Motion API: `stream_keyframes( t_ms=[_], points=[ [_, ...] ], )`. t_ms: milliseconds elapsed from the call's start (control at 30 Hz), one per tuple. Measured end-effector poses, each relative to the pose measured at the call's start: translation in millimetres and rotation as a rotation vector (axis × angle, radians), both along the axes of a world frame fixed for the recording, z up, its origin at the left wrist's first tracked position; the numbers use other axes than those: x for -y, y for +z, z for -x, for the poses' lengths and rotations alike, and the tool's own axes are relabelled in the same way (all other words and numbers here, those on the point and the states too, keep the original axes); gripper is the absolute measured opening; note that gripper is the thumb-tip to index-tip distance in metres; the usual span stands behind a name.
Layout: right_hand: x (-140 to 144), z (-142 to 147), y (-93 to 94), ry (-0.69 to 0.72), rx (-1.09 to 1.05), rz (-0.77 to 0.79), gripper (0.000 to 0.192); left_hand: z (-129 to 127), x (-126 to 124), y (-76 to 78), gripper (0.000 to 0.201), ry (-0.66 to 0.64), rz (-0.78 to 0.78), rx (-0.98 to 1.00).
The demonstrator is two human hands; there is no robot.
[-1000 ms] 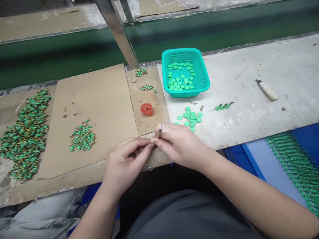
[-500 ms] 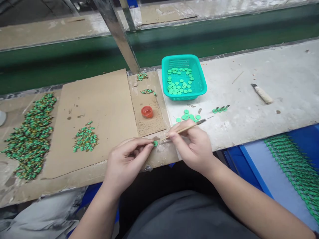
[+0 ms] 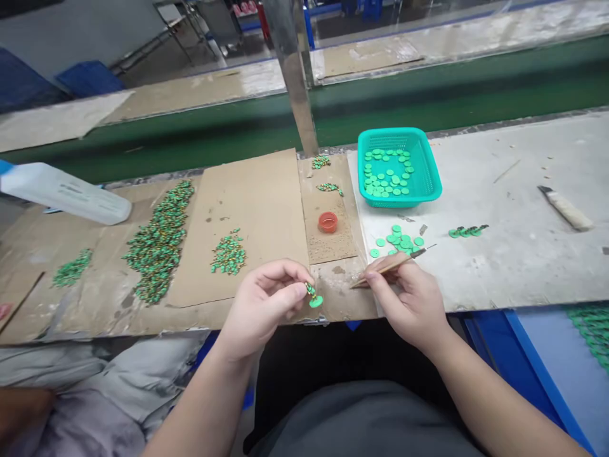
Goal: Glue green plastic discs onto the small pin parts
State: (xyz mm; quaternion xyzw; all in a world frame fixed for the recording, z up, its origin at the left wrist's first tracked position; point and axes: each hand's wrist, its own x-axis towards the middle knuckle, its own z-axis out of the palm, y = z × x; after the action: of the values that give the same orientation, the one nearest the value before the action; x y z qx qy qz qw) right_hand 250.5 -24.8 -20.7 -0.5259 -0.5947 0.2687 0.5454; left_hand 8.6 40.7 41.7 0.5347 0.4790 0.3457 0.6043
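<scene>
My left hand (image 3: pixel 264 304) pinches a small green-and-gold painted piece (image 3: pixel 310 290) between thumb and fingers, with a round green disc (image 3: pixel 316 302) at its lower end. The piece is tilted, and I cannot make out its exact kind. In my right hand (image 3: pixel 413 304), a thin brush (image 3: pixel 389 265) with a wooden handle lies slantwise, its dark end and fine tip pointing up and right, away from the disc. Just beyond that hand, loose green discs (image 3: pixel 403 242) lie on the bench. A small red cup (image 3: pixel 328 221) sits on cardboard (image 3: pixel 342 244) past my left hand.
A teal basket (image 3: pixel 431 184) holds more green discs. Piles of green-and-gold pieces (image 3: pixel 159 244) lie left, near a white bottle (image 3: pixel 71 193). To the right are several discs with dark pieces attached (image 3: pixel 469 232) and a taped blade (image 3: pixel 566 208). A metal post (image 3: pixel 297 95) rises behind.
The view has swung left. My left hand has turned the piece, so the painted part now shows above the disc. The brush in my right hand is farther from it.
</scene>
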Motion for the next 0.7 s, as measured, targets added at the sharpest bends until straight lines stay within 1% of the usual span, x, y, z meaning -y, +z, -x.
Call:
stream_keyframes(
  t_ms=[133, 200, 300, 367, 533, 700],
  points=[
    [1.0, 0.6, -2.1, -0.001, 0.017, -0.015, 0.011, 5.1, 10.6, 14.0, 0.036, -0.067, 0.084, 0.147],
    [1.0, 1.1, -2.5, -0.001, 0.034, -0.018, 0.013, 6.7, 14.2, 18.5, 0.039, -0.098, 0.125, 0.205],
    [0.7, 1.7, -3.9, -0.007, 0.051, -0.031, 0.016, 7.7, 16.9, 22.9, 0.044, -0.126, 0.137, 0.254],
    [0.5, 1.8, -5.4, -0.012, 0.05, -0.034, 0.017, 7.5, 17.7, 25.2, 0.046, -0.142, 0.142, 0.267],
    [0.2, 1.9, -6.5, -0.001, 0.029, -0.034, 0.017, 5.3, 19.7, 31.8, 0.055, -0.164, 0.147, 0.226],
    [-0.7, 3.6, -2.1, -0.009, 0.021, -0.046, 0.021, 5.3, 22.3, 34.7, 0.056, -0.192, 0.151, 0.277]
  ],
)
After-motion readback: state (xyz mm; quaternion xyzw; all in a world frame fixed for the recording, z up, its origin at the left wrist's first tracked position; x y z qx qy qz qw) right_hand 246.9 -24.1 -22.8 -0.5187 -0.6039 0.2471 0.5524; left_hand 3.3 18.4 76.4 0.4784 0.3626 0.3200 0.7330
